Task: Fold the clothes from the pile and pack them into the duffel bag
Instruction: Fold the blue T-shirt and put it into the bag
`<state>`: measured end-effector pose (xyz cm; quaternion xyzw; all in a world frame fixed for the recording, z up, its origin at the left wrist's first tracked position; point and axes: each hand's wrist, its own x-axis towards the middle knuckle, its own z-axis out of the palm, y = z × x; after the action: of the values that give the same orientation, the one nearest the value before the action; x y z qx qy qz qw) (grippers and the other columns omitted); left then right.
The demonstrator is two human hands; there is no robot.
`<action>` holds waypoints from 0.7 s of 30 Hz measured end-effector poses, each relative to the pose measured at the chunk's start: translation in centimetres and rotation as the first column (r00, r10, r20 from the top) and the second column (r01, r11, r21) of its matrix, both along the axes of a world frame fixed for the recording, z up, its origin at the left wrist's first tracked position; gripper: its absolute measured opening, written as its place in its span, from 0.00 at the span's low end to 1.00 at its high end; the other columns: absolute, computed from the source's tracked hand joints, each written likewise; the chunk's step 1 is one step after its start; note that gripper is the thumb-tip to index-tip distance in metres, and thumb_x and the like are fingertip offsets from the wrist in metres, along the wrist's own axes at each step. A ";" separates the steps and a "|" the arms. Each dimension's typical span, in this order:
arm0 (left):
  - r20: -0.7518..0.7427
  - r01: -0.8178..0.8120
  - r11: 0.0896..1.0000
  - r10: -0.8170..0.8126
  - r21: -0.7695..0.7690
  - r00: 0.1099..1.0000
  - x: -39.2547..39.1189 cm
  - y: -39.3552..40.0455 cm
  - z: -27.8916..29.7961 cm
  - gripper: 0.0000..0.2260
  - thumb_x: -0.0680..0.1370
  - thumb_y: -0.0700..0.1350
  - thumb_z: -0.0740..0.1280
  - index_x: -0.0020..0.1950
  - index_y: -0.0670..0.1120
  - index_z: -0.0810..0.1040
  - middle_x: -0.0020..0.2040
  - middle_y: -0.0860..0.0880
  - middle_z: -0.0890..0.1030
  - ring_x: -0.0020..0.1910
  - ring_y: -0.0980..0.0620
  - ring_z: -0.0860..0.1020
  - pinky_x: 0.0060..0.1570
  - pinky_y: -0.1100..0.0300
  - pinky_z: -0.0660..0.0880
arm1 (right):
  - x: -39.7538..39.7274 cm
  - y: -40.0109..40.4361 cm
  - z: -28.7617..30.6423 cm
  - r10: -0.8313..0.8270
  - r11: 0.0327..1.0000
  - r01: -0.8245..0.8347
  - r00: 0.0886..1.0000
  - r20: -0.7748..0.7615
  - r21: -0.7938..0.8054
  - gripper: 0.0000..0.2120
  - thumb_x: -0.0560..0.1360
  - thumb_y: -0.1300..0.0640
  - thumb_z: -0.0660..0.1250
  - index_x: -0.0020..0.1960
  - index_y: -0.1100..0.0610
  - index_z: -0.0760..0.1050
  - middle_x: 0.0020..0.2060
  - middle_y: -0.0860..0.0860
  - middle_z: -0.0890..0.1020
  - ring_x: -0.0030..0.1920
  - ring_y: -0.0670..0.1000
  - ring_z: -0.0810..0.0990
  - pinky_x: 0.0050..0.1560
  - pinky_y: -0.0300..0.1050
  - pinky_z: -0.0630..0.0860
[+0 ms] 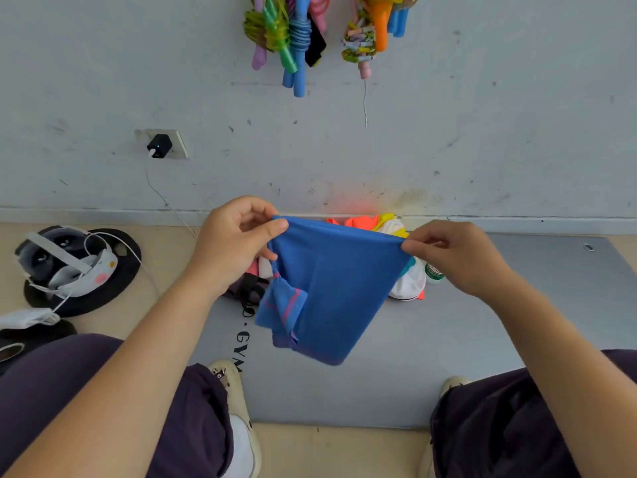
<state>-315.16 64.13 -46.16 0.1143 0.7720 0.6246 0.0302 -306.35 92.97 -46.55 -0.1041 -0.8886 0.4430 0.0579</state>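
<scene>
Grey gym mat [482, 339] below: my left hand [234, 243] and right hand [458, 257] each pinch a top corner of the blue garment [337, 291], stretched sideways, hanging between them.

Bundles of coloured skipping ropes [287, 36] hang on the scuffed grey wall [482, 115], with a second bunch [374, 27] just to their right. Lower on the wall a black charger [159, 145] sits in a socket, its white cable [165, 201] trailing down to the floor. A headset [65, 262] with white straps rests on a black round disc [113, 270]. A grey gym mat [448, 339] lies on the pale floor [331, 450], and a small green-labelled bottle [433, 271] stands on the mat.
</scene>
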 end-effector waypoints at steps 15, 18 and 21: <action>0.076 0.015 0.999 -0.011 -0.052 0.997 -0.1 -0.4 -1.6 0.06 0.81 0.42 0.65 0.45 0.49 0.72 0.41 0.47 0.79 0.33 0.44 0.84 0.42 0.48 0.81 | 1.0 -2.1 1.8 0.140 0.968 -0.098 0.975 -0.171 0.231 0.08 0.79 0.63 0.62 0.44 0.55 0.76 0.40 0.46 0.73 0.39 0.44 0.72 0.44 0.34 0.69; 0.094 0.088 0.996 -0.089 0.017 0.992 0.0 -0.3 -1.2 0.04 0.81 0.44 0.65 0.47 0.49 0.72 0.37 0.52 0.79 0.28 0.44 0.81 0.43 0.37 0.80 | 1.1 -1.8 3.0 0.033 0.996 -0.045 0.987 -0.160 -0.074 0.11 0.81 0.56 0.59 0.40 0.51 0.72 0.32 0.39 0.71 0.34 0.41 0.69 0.40 0.32 0.67; 0.103 0.093 0.993 -0.100 0.073 0.990 -0.4 0.1 -0.9 0.05 0.78 0.46 0.68 0.43 0.54 0.76 0.37 0.51 0.83 0.28 0.44 0.82 0.33 0.49 0.81 | 0.5 -0.7 3.4 -0.037 0.963 -0.006 0.987 -0.153 -0.268 0.11 0.80 0.51 0.63 0.42 0.54 0.76 0.33 0.44 0.75 0.36 0.46 0.72 0.42 0.42 0.72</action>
<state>-315.56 64.21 -47.05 0.1192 0.7410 0.6536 0.0976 -305.84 92.24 -43.14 -0.0826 -0.8125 0.5652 0.1165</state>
